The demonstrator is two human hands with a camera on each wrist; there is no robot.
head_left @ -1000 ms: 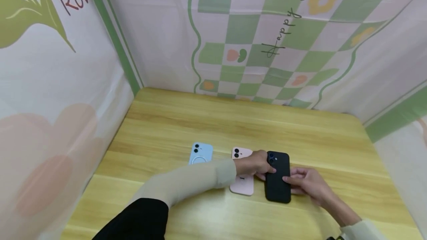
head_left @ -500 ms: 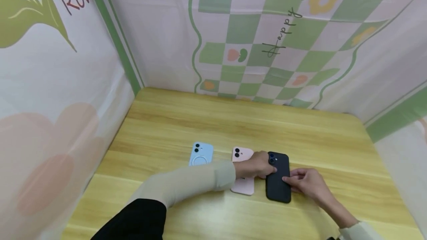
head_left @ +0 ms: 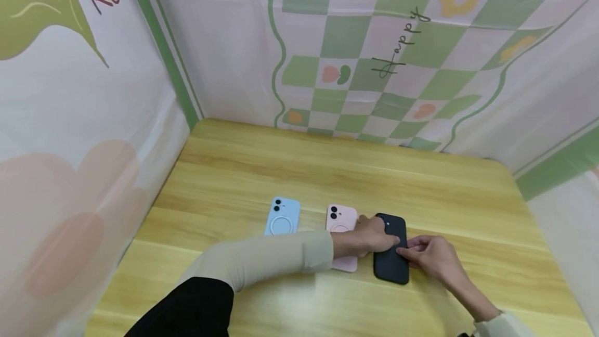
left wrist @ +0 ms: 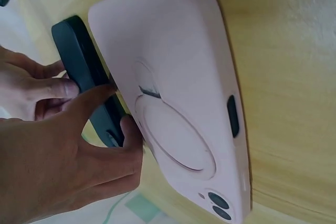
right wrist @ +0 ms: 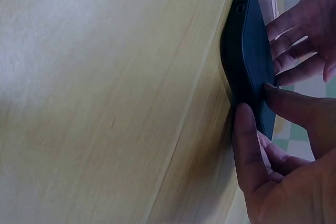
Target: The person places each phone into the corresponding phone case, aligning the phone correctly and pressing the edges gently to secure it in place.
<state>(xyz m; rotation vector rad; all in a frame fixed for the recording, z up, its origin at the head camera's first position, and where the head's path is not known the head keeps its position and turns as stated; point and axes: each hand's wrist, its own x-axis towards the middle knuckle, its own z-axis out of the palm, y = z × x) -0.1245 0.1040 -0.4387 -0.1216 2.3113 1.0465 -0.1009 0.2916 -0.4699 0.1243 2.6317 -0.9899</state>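
A black phone [head_left: 391, 268] lies back up at the right of a row of phones, its camera corner partly covered by fingers. My left hand [head_left: 373, 235] reaches across the pink phone [head_left: 343, 214], its thumb on the black phone's back and its fingers at the near long side, as the left wrist view shows. On the opposite edge my right hand [head_left: 435, 256] pinches the black phone between thumb and fingers. In the right wrist view the black phone [right wrist: 247, 51] has its port end toward the camera. My left forearm hides the middle of the pink phone.
A light blue phone [head_left: 283, 216] with a ring on its back lies left of the pink one, its lower part under my sleeve [head_left: 271, 256]. The wooden table [head_left: 262, 165] ends at a patterned cloth wall [head_left: 346, 87] behind and another at the left.
My left hand has shifted slightly right and its thumb reaches farther over the black phone's back. The right hand keeps its grip on the edge. The phones stay in place.
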